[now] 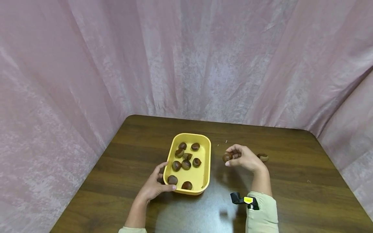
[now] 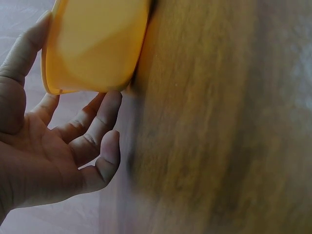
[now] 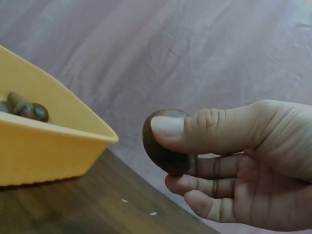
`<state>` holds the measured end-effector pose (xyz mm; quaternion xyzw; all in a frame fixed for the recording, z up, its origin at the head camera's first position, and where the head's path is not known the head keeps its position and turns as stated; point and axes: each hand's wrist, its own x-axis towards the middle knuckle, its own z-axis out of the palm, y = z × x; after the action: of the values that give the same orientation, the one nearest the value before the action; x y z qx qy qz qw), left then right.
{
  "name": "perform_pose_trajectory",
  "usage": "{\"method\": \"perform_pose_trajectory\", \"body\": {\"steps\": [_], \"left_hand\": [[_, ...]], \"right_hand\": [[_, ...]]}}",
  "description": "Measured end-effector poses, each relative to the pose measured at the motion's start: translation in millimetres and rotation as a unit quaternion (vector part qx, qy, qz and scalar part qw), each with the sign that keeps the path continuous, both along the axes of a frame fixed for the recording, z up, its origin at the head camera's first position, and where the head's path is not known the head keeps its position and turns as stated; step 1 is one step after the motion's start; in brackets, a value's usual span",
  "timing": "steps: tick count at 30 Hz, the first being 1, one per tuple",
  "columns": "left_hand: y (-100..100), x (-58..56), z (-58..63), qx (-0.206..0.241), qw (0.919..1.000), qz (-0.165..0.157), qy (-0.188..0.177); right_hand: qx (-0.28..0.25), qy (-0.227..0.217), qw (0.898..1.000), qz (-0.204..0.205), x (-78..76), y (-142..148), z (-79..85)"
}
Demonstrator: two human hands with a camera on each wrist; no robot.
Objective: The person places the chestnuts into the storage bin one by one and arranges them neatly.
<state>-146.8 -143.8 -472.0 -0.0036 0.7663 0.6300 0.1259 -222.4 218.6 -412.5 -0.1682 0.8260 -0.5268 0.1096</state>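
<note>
Between thumb and fingers, my right hand (image 1: pixel 246 159) pinches a glossy brown chestnut (image 1: pixel 227 157), held up to the right of the yellow plastic tray (image 1: pixel 207 171). The right wrist view has the thumb lying across this chestnut (image 3: pixel 163 153), the fingers behind it. At the tray's near left corner, my left hand (image 1: pixel 154 185) grips the side, its thumb over the near rim and its fingers along the left wall. The left wrist view shows those fingertips against the tray wall (image 2: pixel 92 53). Several chestnuts (image 1: pixel 186 164) lie spread inside the tray.
One more chestnut (image 1: pixel 263 157) lies on the dark wooden table (image 1: pixel 294 181), right of my right hand. Small pale scraps (image 3: pixel 152 213) lie on the wood beside the tray. A pink curtain (image 1: pixel 204 64) hangs behind the table's far edge.
</note>
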Motion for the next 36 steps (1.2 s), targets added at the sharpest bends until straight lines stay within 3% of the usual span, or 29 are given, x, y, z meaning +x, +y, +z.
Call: {"method": "perform_pose_trajectory", "body": {"steps": [18,28,36], "left_hand": [[0.1,-1.1,0.6,0.008,1.0000,0.000,0.006],[2.4,-1.0,3.7,0.002,1.0000,0.008,0.003],[5.3,7.0,22.1,0.009,0.9999,0.008,0.000]], "right_hand": [[-0.019,-0.041,0.991,0.128,-26.5,-46.5,-1.2],[0.007,-0.053,0.982,0.184,-36.5,-69.8,7.4],[0.041,-0.056,0.975,0.209,-42.8,-87.0,5.9]]}}
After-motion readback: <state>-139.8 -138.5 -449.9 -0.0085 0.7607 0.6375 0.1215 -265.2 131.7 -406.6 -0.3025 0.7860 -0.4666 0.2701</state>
